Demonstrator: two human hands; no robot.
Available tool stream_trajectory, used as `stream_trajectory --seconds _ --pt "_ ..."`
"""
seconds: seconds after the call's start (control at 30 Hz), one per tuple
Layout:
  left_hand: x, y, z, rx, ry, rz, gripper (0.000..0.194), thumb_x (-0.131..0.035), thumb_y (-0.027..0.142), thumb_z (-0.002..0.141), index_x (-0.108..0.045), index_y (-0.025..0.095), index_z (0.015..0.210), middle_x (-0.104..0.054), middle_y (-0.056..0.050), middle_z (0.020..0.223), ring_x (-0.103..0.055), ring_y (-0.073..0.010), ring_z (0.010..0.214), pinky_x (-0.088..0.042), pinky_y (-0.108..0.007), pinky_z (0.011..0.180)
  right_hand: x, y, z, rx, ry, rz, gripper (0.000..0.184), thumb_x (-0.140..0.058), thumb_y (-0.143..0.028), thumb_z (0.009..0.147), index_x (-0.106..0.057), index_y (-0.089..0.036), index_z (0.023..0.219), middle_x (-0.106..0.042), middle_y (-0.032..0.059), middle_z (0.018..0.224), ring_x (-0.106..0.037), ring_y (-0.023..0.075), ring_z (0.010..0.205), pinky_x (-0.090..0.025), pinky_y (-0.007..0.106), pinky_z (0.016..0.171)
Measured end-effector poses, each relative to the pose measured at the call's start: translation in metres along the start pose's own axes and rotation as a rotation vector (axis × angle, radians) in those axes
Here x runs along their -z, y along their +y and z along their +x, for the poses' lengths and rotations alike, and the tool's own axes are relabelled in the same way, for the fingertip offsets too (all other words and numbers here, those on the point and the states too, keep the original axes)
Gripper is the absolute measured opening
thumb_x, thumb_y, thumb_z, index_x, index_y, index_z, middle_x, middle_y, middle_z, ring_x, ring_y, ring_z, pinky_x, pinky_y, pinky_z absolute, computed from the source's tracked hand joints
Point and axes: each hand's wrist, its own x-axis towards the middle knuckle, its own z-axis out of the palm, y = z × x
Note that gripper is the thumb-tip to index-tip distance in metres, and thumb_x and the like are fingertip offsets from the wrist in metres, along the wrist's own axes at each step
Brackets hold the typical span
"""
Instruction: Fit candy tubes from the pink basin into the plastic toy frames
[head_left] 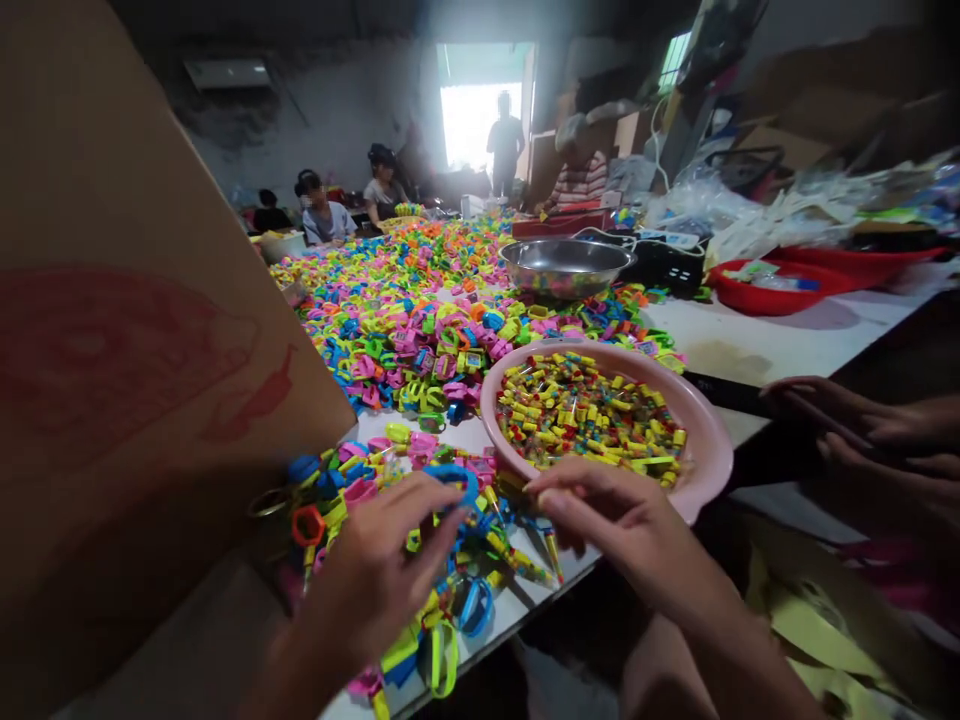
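My left hand [375, 550] is closed, its thumb and fingers curled round a blue toy watch [456, 478] with a looped band. To its right, my right hand [607, 505] is pinched in front of the pink basin [709, 440]; whatever its fingertips hold is too small to name. Small yellow tubes [592, 405] with red and blue parts fill the basin. Under and between both hands lies a loose spread of bright toy watches, with a green one [442, 660] by the table's front edge and several slim yellow pieces [517, 557] near my right fingertips.
A big heap of colourful toy watches [420, 340] covers the table behind. A tall cardboard box [150, 350] walls off the left. Farther back stand a steel bowl [568, 262] and a red tray [772, 295]. Another person's hands [862, 425] hold a phone-like object at right.
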Motion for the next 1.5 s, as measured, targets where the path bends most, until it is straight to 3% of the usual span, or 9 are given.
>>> stream_trajectory --seconds 0.1,0.2,0.43,0.77,0.93,1.07,1.3,1.4,1.5 --pt "-0.016 0.030 -0.037 -0.024 0.120 -0.048 0.019 -0.066 0.008 0.107 -0.072 0.022 0.117 -0.079 -0.003 0.103 -0.078 -0.0150 0.091 -0.063 -0.024 0.083 -0.034 -0.009 -0.031 -0.082 -0.003 0.229 0.040 -0.085 -0.061 0.097 -0.073 -0.024 0.106 -0.073 0.0005 0.079 -0.071 0.0177 0.067 -0.057 0.026 0.061" --pt "-0.029 0.040 -0.055 -0.032 0.182 -0.029 0.016 -0.065 0.009 0.108 -0.070 0.021 0.119 -0.079 -0.004 0.104 -0.079 -0.0157 0.093 -0.063 -0.027 0.086 -0.054 -0.011 -0.057 -0.075 0.000 0.126 0.030 -0.074 -0.054 0.107 -0.069 -0.026 0.117 -0.077 0.0035 0.101 -0.076 0.0179 0.083 -0.063 0.026 0.073" --pt "-0.035 0.044 -0.086 -0.076 0.236 0.009 0.018 -0.065 0.007 0.108 -0.071 0.017 0.121 -0.081 -0.005 0.105 -0.079 -0.0167 0.091 -0.062 -0.030 0.086 -0.064 -0.018 -0.092 -0.019 -0.043 -0.256 0.022 -0.054 -0.044 0.119 -0.061 -0.029 0.134 -0.074 0.0021 0.112 -0.073 0.0164 0.096 -0.060 0.023 0.088" --pt "-0.044 0.045 -0.127 -0.104 0.206 0.161 0.022 -0.063 0.005 0.108 -0.071 0.012 0.127 -0.080 -0.009 0.103 -0.076 -0.0232 0.088 -0.056 -0.040 0.082 -0.086 -0.001 -0.108 0.014 -0.134 -0.231 0.030 -0.046 -0.039 0.122 -0.072 -0.027 0.131 -0.072 0.0082 0.128 -0.068 0.0210 0.117 -0.053 0.030 0.108" --pt "-0.041 0.051 -0.143 -0.090 0.162 0.176 0.024 -0.060 0.005 0.108 -0.070 0.012 0.129 -0.080 -0.008 0.100 -0.073 -0.0227 0.080 -0.050 -0.040 0.073 -0.088 0.008 -0.120 -0.127 -0.199 -0.168 0.034 -0.051 -0.047 0.120 -0.076 -0.024 0.121 -0.074 0.0048 0.106 -0.066 0.0194 0.094 -0.054 0.028 0.089" --pt "-0.043 0.056 -0.154 -0.098 0.133 0.201 0.025 -0.052 0.007 0.111 -0.070 0.011 0.127 -0.080 -0.008 0.095 -0.069 -0.0222 0.074 -0.047 -0.041 0.068 -0.088 0.019 -0.128 -0.301 -0.246 -0.061 0.043 -0.056 -0.059 0.116 -0.076 -0.021 0.112 -0.064 0.0013 0.085 -0.054 0.0167 0.077 -0.045 0.026 0.068" --pt "-0.050 0.056 -0.176 -0.064 0.098 0.156 0.031 -0.052 0.005 0.108 -0.069 0.007 0.134 -0.083 -0.012 0.105 -0.074 -0.0221 0.080 -0.056 -0.038 0.070 -0.099 0.044 -0.135 -0.387 -0.214 0.087 0.050 -0.059 -0.066 0.112 -0.068 -0.020 0.096 -0.046 -0.0038 0.069 -0.042 0.0129 0.061 -0.035 0.024 0.055" --pt "-0.042 0.051 -0.185 -0.097 0.141 0.163 0.032 -0.055 0.006 0.106 -0.070 0.008 0.134 -0.081 -0.020 0.125 -0.080 -0.0243 0.105 -0.063 -0.037 0.087 -0.098 0.058 -0.119 -0.276 -0.193 -0.053 0.040 -0.055 -0.058 0.116 -0.068 -0.021 0.110 -0.056 -0.0027 0.073 -0.052 0.0148 0.062 -0.044 0.025 0.058" --pt "-0.020 0.036 -0.183 -0.053 0.202 0.195 0.028 -0.058 0.007 0.104 -0.073 0.012 0.128 -0.079 -0.020 0.129 -0.079 -0.0228 0.112 -0.065 -0.033 0.095 -0.094 0.070 -0.086 0.004 -0.181 -0.324 0.024 -0.055 -0.042 0.118 -0.068 -0.023 0.121 -0.074 0.0077 0.107 -0.070 0.0228 0.097 -0.056 0.035 0.088"
